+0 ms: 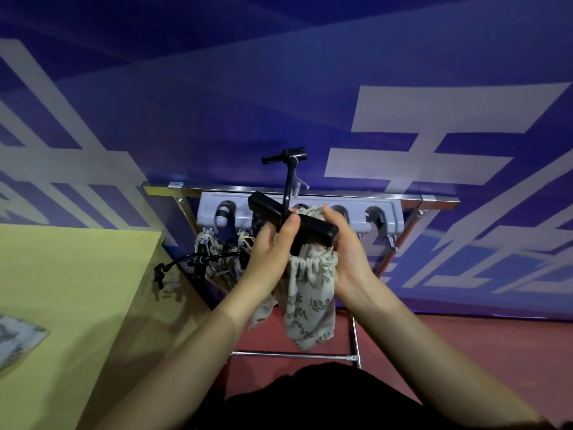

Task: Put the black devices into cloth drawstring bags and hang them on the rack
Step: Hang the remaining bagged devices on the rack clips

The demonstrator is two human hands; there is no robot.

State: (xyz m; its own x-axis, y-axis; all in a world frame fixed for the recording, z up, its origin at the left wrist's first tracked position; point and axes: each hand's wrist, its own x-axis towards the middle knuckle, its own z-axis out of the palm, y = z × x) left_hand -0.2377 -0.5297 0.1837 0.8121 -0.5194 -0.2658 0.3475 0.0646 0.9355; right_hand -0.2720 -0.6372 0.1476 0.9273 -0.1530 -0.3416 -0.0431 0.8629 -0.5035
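From the head view, your left hand (269, 252) and right hand (347, 246) both grasp the bag (310, 293) at its gathered mouth, in front of the rack (387, 212). The device (297, 221) sticks out of the bag, its lower part hidden by cloth. Left of you, the worktop (77, 290) edge is near; earlier bags (217, 259) crowd beneath the rack's left end, hard to make out.

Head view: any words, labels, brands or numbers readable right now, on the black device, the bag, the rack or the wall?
None can be read.
Blue wall banner: large pale strokes, cropped, no whole character legible.
Black device: no marking visible.
Cloth drawstring bag: leaf print only, no text.
Grey holder strip on the rack: no label visible.
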